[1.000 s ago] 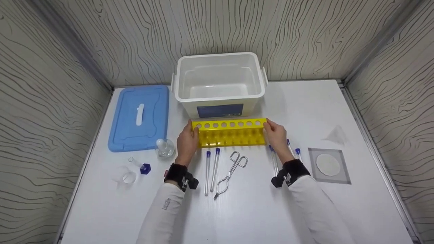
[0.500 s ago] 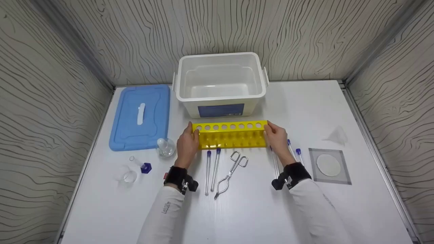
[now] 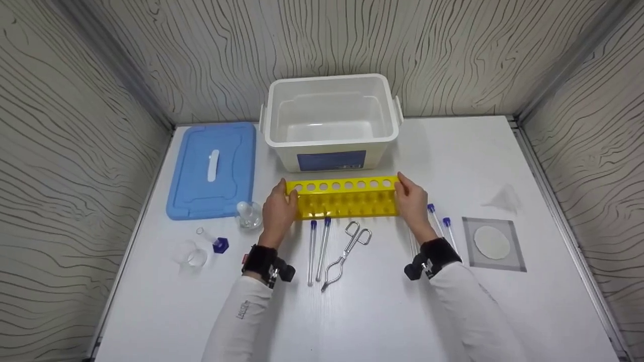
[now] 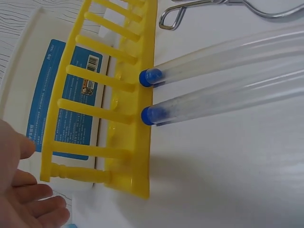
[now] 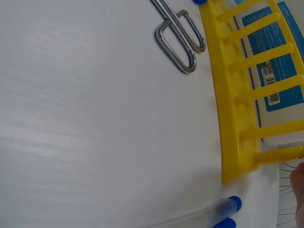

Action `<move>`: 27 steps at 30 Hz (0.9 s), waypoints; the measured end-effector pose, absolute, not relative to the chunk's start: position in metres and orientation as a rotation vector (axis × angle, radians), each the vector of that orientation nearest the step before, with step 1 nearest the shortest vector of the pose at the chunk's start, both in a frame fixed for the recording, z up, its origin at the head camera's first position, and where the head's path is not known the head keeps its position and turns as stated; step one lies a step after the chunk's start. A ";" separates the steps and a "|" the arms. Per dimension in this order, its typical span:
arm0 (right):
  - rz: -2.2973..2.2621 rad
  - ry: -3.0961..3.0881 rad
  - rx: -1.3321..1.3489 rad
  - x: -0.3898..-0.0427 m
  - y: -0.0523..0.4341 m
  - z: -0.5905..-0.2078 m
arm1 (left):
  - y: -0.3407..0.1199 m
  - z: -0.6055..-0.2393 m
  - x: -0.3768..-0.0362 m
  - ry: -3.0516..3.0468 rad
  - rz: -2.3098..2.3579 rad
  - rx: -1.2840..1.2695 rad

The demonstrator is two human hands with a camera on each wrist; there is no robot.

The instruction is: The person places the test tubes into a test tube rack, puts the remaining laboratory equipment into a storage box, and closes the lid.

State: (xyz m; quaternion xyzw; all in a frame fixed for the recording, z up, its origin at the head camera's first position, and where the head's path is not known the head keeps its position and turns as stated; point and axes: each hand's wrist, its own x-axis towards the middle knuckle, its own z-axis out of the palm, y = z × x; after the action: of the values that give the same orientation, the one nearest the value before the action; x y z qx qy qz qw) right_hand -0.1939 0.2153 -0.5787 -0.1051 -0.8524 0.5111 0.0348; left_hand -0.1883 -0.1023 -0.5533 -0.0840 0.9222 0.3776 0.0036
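Note:
A yellow test tube rack (image 3: 347, 198) stands lengthwise before the white box. My left hand (image 3: 277, 211) is at its left end, my right hand (image 3: 412, 201) at its right end. In the left wrist view the thumb and loosely bent fingers (image 4: 38, 202) lie just beside the rack's end post. Only a fingertip of the right hand shows in the right wrist view, right by the other end post. Two blue-capped test tubes (image 3: 319, 251) and metal crucible tongs (image 3: 344, 256) lie in front of the rack. More capped tubes (image 3: 443, 226) lie by my right wrist, partly hidden.
Behind the rack is an open white box (image 3: 332, 156), with its blue lid (image 3: 193, 193) to the left. Glassware at left includes a flask (image 3: 250, 216), a purple-based cylinder (image 3: 220, 245) and a beaker (image 3: 197, 257). At right are a funnel (image 3: 505, 200) and a grey square sheet (image 3: 470, 259) bearing a white disc.
The rack has shifted slightly toward me and away from the box, then stayed still, both hands moving along at its ends. The view has tilted a little.

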 end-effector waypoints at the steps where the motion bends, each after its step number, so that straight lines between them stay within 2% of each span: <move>1: 1.552 -2.617 -0.310 -0.194 0.215 -0.579 | -0.103 -0.552 -0.186 2.903 1.184 -0.258; 10: 1.452 -2.625 -0.250 -0.191 0.217 -0.579 | -0.106 -0.554 -0.160 3.068 1.188 -0.125; 19: 1.400 -2.678 -0.218 -0.191 0.217 -0.576 | -0.101 -0.580 -0.133 2.962 1.078 -0.085; 27: 1.414 -2.674 -0.228 -0.192 0.213 -0.574 | -0.088 -0.596 -0.125 2.923 0.996 0.033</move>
State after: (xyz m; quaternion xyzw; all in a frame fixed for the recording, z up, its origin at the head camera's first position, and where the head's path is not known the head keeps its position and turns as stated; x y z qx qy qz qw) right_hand -0.1918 0.2134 -0.5743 -0.0751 -0.8802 0.4655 0.0542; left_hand -0.1254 -0.0880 -0.5963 0.0106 0.9462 0.3224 0.0264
